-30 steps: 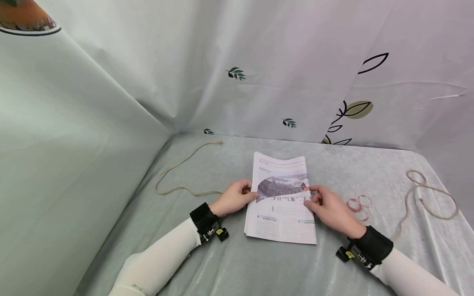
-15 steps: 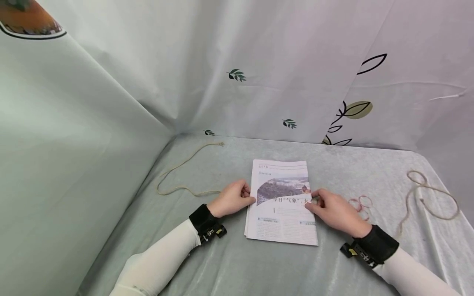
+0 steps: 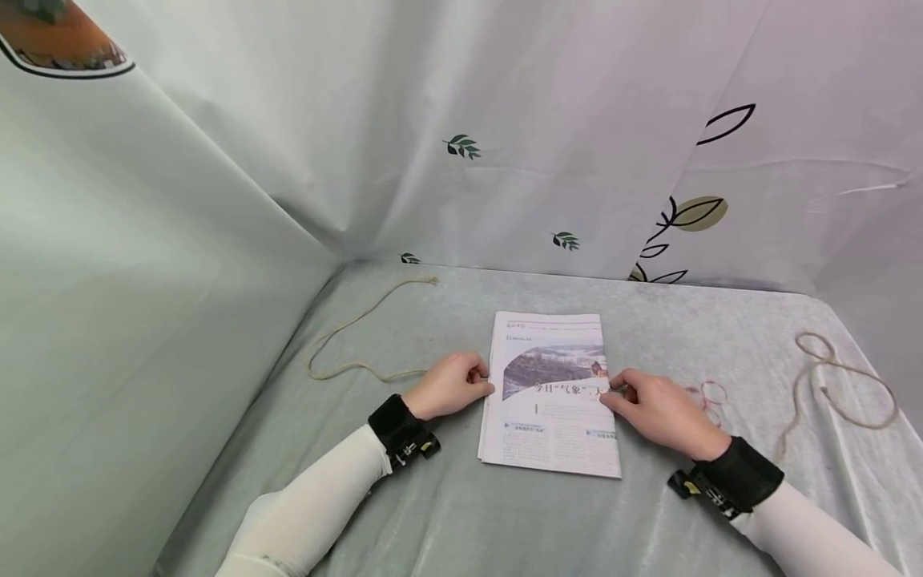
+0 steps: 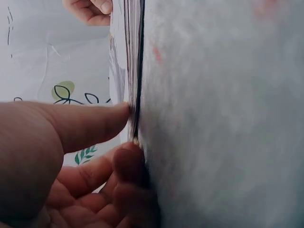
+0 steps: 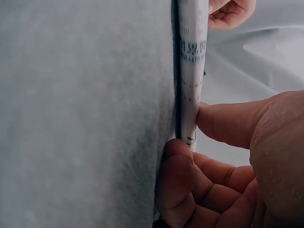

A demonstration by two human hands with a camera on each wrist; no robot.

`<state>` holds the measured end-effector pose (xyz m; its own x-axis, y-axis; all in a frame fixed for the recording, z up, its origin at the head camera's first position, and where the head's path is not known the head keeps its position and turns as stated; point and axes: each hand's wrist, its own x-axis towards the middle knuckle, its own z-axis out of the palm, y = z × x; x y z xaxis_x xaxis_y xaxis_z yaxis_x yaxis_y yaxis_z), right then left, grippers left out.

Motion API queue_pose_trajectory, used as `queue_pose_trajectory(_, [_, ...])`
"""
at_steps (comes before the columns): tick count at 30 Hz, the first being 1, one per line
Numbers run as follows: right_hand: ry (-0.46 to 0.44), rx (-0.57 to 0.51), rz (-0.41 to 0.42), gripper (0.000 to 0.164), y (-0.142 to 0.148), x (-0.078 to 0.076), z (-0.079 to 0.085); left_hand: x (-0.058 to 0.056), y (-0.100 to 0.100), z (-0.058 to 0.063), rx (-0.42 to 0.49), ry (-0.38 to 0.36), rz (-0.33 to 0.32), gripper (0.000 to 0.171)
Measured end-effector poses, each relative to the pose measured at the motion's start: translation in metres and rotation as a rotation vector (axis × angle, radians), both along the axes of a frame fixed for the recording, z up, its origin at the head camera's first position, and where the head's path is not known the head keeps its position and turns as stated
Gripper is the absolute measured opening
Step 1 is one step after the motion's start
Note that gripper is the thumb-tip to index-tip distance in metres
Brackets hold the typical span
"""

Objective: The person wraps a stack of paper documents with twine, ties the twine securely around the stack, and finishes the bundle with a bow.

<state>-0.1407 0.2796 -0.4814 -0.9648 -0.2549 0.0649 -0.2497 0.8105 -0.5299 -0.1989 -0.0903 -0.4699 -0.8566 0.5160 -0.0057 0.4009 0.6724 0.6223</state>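
A thick folded newspaper (image 3: 551, 425) lies on the grey cloth in the head view, with a landscape picture and Chinese headline on top. At its left edge my left hand (image 3: 453, 385) pinches the layered sheets (image 4: 133, 61), thumb on the upper face and curled fingers low against the side. Opposite it, my right hand (image 3: 659, 409) pinches the rounded fold (image 5: 191, 71) of the right edge in the same way. Close up, the right wrist view has the fingers between paper edge and cloth.
Twine (image 3: 375, 372) curves across the cloth (image 3: 404, 513) on the left. A looped piece of twine (image 3: 851, 369) lies at the far right. Pinkish-red rubber bands (image 3: 725, 393) are partly hidden behind my right hand. Pale printed curtains (image 3: 519, 192) wall off the back and left side.
The newspaper's raised, bent far edge has come down flat, lying slightly nearer me. Both thumbs have drawn outward toward the paper's edges; my right hand has shifted a little right, covering more rubber bands.
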Motion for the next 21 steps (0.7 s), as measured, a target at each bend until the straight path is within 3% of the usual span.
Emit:
queue_pose_trajectory(4, [-0.005, 0.005, 0.003, 0.025, 0.001, 0.000, 0.001, -0.013, -0.017, 0.008, 0.027, -0.024, -0.002, 0.013])
queue_pose_trajectory(6, [-0.007, 0.008, 0.004, 0.025, 0.001, 0.000, 0.000, -0.022, -0.032, 0.013, 0.036, -0.015, 0.041, 0.015])
queue_pose_trajectory(14, [-0.007, 0.007, 0.001, 0.025, 0.002, 0.001, -0.004, -0.056, -0.106, 0.023, 0.010, 0.072, 0.337, 0.035])
queue_pose_trajectory(17, [0.002, 0.010, 0.004, 0.025, 0.003, 0.000, -0.004, -0.063, -0.129, 0.024, -0.021, 0.094, 0.457, 0.044])
queue_pose_trajectory(21, [0.005, 0.016, 0.007, 0.025, 0.003, -0.002, -0.003, -0.070, -0.154, 0.022, -0.088, 0.187, 0.565, 0.044])
